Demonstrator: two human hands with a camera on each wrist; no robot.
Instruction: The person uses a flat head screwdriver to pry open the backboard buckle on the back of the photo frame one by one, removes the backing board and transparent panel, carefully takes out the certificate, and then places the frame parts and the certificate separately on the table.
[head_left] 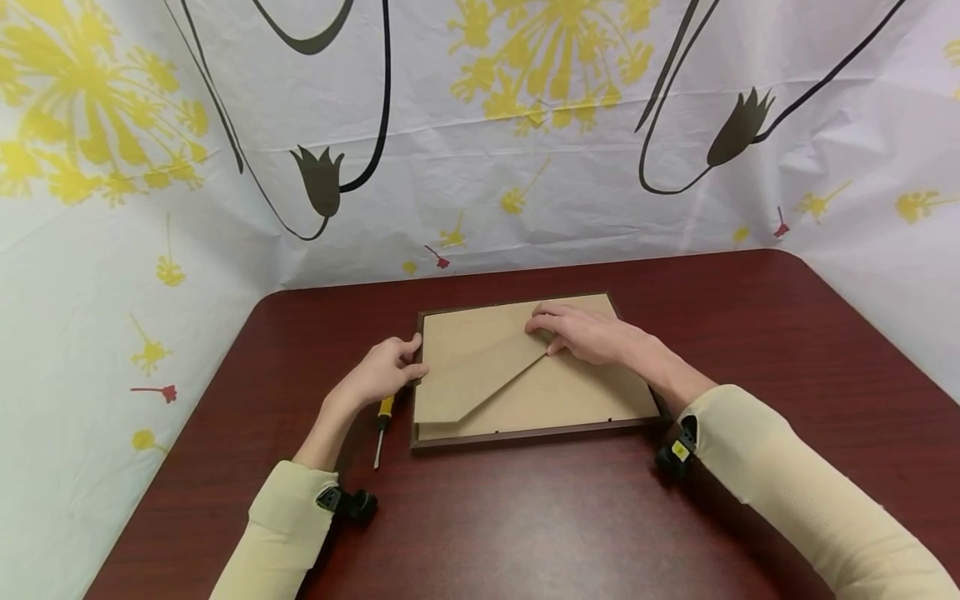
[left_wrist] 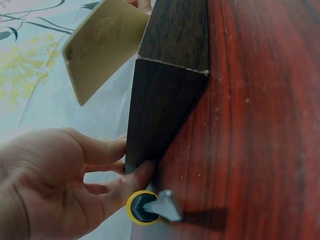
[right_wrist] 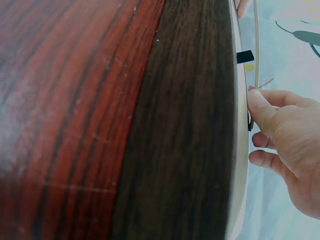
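A picture frame (head_left: 525, 435) with a dark wood-grain border lies back side up on the table. Its tan backing board (head_left: 577, 392) carries a tan easel stand flap (head_left: 468, 383), whose angled free end stands raised off the board. My left hand (head_left: 378, 369) holds the frame's left side, thumb over the edge and fingers against the outer face (left_wrist: 142, 135). With thumb and fingertips my right hand (head_left: 581, 333) pinches the flap near its narrower end; the right wrist view shows the flap (right_wrist: 256, 50) edge-on. Close below my left hand lies a yellow-handled screwdriver (head_left: 385, 410).
Small black tabs (right_wrist: 245, 56) project from the frame's inner edge over the backing. The red-brown table (head_left: 525, 517) extends around the frame. A white sheet with yellow and grey flower prints (head_left: 450, 108) hangs behind the table and at its sides.
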